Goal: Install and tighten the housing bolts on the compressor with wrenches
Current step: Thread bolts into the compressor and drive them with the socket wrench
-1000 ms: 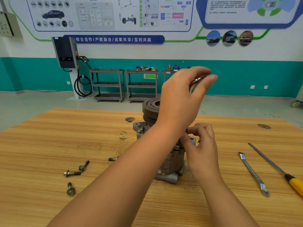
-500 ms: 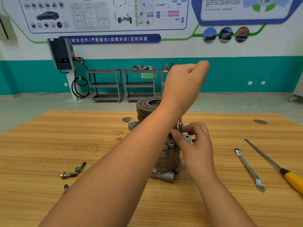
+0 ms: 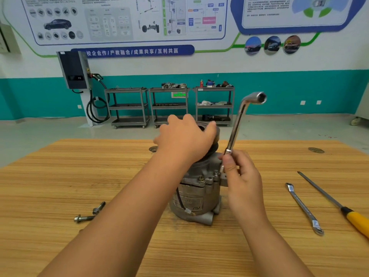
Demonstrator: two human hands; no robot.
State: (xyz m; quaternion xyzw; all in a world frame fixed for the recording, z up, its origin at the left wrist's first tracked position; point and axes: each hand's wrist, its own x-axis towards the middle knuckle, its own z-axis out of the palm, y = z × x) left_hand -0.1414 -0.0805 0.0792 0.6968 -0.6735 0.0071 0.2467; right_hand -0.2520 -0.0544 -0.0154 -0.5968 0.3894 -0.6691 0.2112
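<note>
The grey compressor (image 3: 196, 196) stands upright in the middle of the wooden table (image 3: 60, 176), its dark pulley on top. My left hand (image 3: 185, 136) lies over the pulley with fingers spread across it. My right hand (image 3: 241, 176) grips the lower shaft of a chrome L-shaped socket wrench (image 3: 238, 124), which stands nearly upright at the housing's right edge; its bent socket end points up and to the right. Two bolt heads (image 3: 201, 179) show on the housing flange. Two loose bolts (image 3: 89, 214) lie on the table to the left.
A flat ring spanner (image 3: 304, 208) and a yellow-handled screwdriver (image 3: 339, 206) lie on the table's right side. Beyond the table are metal trolleys (image 3: 169, 105) and a wall charger (image 3: 74, 69) against a teal wall.
My left hand has let go of the wrench's top end and dropped onto the pulley. The wrench now stands held only by my right hand, tilted right.
</note>
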